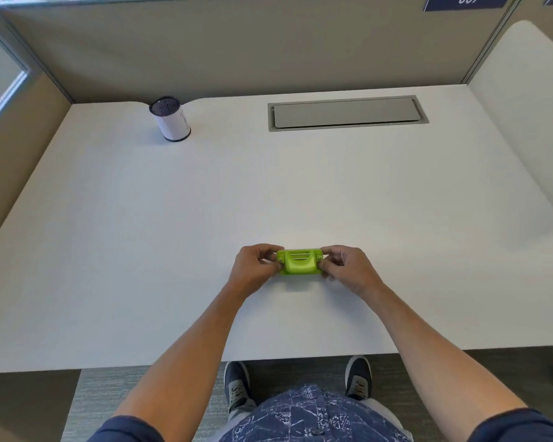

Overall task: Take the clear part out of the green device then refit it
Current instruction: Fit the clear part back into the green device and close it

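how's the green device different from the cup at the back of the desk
The green device is bright green, low and wide; the cup is a tall white cylinder with a dark rim. The device is gripped at its ends by the left hand and right hand; the cup stands untouched, far left. Both are over the white desk.
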The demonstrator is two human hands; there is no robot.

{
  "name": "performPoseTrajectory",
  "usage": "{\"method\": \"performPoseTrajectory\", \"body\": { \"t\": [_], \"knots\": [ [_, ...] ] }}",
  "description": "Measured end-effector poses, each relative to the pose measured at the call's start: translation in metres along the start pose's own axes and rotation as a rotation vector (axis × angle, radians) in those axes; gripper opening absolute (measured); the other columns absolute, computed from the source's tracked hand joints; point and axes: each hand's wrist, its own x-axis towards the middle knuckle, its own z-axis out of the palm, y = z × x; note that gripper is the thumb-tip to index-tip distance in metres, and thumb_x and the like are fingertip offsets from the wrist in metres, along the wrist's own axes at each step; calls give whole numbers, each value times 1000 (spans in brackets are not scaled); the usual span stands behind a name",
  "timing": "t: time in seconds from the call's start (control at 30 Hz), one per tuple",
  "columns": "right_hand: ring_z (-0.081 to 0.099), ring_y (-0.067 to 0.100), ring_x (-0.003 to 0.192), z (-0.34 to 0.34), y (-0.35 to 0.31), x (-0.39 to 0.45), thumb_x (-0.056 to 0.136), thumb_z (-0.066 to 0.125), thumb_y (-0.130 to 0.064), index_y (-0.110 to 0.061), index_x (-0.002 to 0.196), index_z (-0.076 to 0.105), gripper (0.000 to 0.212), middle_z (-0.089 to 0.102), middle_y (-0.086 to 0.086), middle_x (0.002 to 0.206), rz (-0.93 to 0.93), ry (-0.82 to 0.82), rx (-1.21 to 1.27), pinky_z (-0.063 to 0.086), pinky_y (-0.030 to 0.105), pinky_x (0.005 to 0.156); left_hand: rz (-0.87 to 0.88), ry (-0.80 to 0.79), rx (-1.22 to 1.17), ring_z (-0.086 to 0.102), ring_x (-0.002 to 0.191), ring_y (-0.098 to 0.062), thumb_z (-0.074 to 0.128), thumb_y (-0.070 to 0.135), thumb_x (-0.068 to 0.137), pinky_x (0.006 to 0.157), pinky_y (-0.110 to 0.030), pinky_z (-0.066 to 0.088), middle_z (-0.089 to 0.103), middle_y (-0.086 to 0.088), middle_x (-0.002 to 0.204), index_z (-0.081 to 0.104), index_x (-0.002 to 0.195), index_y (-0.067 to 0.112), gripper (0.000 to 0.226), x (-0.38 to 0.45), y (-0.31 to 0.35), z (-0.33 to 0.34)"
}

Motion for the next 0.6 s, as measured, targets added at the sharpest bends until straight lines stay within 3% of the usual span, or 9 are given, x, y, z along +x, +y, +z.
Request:
{"method": "performPoseTrajectory", "body": {
  "t": [0.1,0.27,0.5,0.6],
  "knots": [
    [71,24,60,0,-5,2,91,71,-7,-10,114,71,23,74,15,76,75,-63,182,62,36,63,-56,-5,-178,68,60,-15,68,1,93,51,-22,50,71,-12,81,75,112,4,21,2,1,-1],
    [69,25,56,3,-6,0,90,72,-11,-10,109,73,20,73,17,76,158,-74,271,61,31,56,-157,-48,-327,75,65,-22,67,1,94,59,-27,61,76,-16,87,73,110,-1,17,1,-2,1],
    [65,22,50,1,-11,-2,89,71,-4,-4,113,69,24,70,20,74,193,-82,265,58,28,52,-142,-57,-288,75,65,-24,67,-3,93,65,-32,65,74,-21,85,72,108,-4,16,0,-5,3],
    [66,22,49,1,-12,-3,89,72,-3,-2,114,67,25,70,21,72,194,-58,222,60,29,53,-126,-29,-212,75,66,-27,66,0,93,71,-38,65,75,-15,76,72,106,0,15,0,-4,4]
  ]
}}
